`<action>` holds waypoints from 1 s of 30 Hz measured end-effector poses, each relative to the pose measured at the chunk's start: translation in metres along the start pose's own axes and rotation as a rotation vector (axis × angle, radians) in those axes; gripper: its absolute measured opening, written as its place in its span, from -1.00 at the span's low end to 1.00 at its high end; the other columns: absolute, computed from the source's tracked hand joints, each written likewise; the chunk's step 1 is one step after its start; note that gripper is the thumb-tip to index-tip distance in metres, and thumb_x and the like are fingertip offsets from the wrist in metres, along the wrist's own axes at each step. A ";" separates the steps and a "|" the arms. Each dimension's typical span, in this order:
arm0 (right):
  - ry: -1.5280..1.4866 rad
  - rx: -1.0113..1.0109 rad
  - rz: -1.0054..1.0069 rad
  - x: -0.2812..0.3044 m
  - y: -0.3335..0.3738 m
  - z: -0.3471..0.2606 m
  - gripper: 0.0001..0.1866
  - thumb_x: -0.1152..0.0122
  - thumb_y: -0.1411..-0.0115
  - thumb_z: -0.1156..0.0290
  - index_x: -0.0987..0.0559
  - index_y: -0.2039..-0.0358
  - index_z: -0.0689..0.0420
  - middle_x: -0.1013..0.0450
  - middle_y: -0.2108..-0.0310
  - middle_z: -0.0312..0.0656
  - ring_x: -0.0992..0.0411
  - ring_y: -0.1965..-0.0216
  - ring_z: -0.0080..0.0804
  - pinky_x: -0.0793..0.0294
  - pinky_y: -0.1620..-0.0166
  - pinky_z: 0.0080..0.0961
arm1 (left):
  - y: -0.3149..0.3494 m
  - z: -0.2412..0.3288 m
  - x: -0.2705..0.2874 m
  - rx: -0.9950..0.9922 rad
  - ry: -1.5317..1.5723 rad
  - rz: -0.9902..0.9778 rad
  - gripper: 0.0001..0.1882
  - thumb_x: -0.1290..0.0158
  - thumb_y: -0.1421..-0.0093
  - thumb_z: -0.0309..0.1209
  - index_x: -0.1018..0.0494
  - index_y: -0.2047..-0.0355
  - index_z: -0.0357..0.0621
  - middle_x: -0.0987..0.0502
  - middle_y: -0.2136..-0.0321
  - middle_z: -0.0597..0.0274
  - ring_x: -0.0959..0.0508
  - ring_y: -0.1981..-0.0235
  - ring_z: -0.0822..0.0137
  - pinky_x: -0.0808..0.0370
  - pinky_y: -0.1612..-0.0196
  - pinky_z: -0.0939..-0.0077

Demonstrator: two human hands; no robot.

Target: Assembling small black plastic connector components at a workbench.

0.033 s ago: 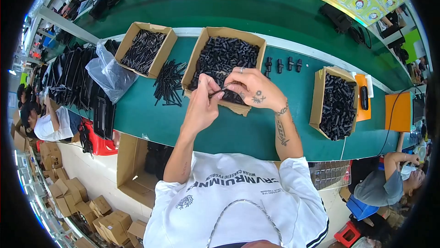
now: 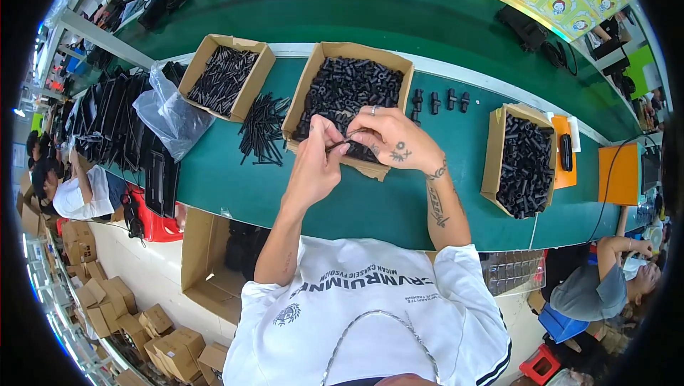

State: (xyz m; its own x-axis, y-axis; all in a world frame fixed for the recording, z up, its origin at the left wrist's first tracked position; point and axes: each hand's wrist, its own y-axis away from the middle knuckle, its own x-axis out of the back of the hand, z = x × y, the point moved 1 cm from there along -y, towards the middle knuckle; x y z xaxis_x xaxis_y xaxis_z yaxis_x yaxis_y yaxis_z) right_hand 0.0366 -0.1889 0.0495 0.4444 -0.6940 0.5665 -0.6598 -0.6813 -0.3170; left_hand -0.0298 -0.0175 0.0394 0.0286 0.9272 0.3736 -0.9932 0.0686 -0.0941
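Observation:
My left hand point(image 2: 318, 159) and my right hand point(image 2: 396, 138) meet over the front edge of the middle cardboard box point(image 2: 408, 79). Pinched between the fingertips of both is a thin black rod-like piece point(image 2: 336, 146); its ends are mostly covered by my fingers. Short black plastic fittings point(image 2: 358, 81) fill that box. To the left, a pile of thin black rods point(image 2: 263, 128) lies loose on the green bench. Behind the pile, a smaller cardboard box point(image 2: 265, 69) is full of similar slender black pieces.
Several black fittings point(image 2: 435, 103) stand in a row right of the middle box. Another box point(image 2: 491, 165) of black parts sits farther right, near an orange tray point(image 2: 562, 178). A clear plastic bag point(image 2: 176, 111) and black frames point(image 2: 114, 111) lie left. Co-workers sit at both sides.

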 end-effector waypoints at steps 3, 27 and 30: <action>-0.017 0.003 0.012 -0.006 -0.002 0.002 -0.89 -0.21 -0.08 0.62 -0.54 0.33 0.26 -0.44 0.46 -0.06 -0.42 0.42 -0.10 -0.36 0.40 -0.31 | 0.000 0.001 -0.003 -0.087 -0.069 0.029 -0.70 0.01 -0.17 -0.76 -0.12 0.24 -0.25 -0.35 0.46 0.09 -0.49 0.43 0.25 -0.43 0.32 0.45; -0.173 -0.218 0.076 -0.014 -0.007 0.022 -0.95 -0.25 -0.10 0.56 -0.59 0.42 0.28 -0.50 0.59 -0.01 -0.42 0.63 -0.27 -0.32 0.53 -0.37 | -0.017 -0.008 -0.004 -0.293 -0.254 0.042 -0.70 -0.01 -0.13 -0.78 -0.17 0.25 -0.26 -0.40 0.44 0.06 -0.50 0.43 0.09 -0.46 0.31 0.35; -0.176 -0.229 0.104 -0.014 -0.006 0.026 -0.95 -0.23 -0.10 0.57 -0.59 0.43 0.28 -0.48 0.61 -0.01 -0.36 0.66 -0.30 -0.29 0.55 -0.40 | -0.021 -0.005 -0.006 -0.343 -0.275 0.059 -0.70 0.00 -0.13 -0.79 -0.17 0.25 -0.27 -0.41 0.44 0.05 -0.49 0.43 0.09 -0.46 0.31 0.37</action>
State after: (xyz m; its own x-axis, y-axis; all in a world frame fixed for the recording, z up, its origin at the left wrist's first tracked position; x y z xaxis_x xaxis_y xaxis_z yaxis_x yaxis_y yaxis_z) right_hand 0.0501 -0.1808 0.0240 0.4525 -0.8003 0.3933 -0.8177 -0.5484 -0.1751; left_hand -0.0084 -0.0225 0.0351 -0.1044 0.8036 0.5859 -0.8958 0.1799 -0.4063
